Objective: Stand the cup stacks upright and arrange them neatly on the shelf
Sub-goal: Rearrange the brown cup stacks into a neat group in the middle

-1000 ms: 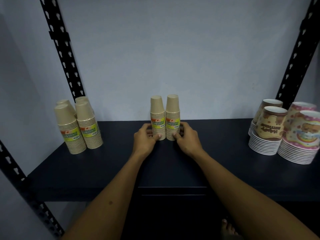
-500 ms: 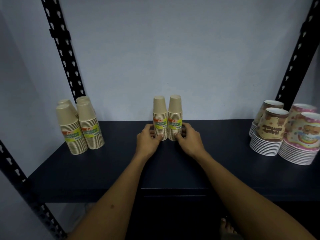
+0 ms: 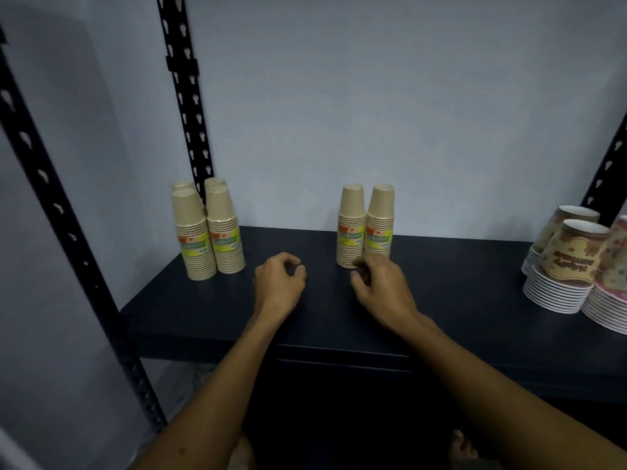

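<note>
Two tan paper cup stacks (image 3: 365,225) with yellow labels stand upright, side by side, at the middle back of the dark shelf (image 3: 458,300). My left hand (image 3: 278,283) hovers over the shelf to their left, fingers curled loosely, holding nothing. My right hand (image 3: 381,286) sits just in front of the stacks' base, fingers curled and empty; its fingertips are close to the left stack's bottom, though contact is unclear. Several more tan stacks (image 3: 208,232) stand upright at the back left.
Patterned cup stacks with white rims (image 3: 573,262) and pink ones (image 3: 610,293) stand at the right end. Black perforated uprights (image 3: 185,96) frame the shelf against a pale wall. The shelf's front edge (image 3: 339,347) lies under my forearms.
Both hands have let go of the two middle stacks and drawn back toward me, the left one also shifting left. The camera view swung to the left.
</note>
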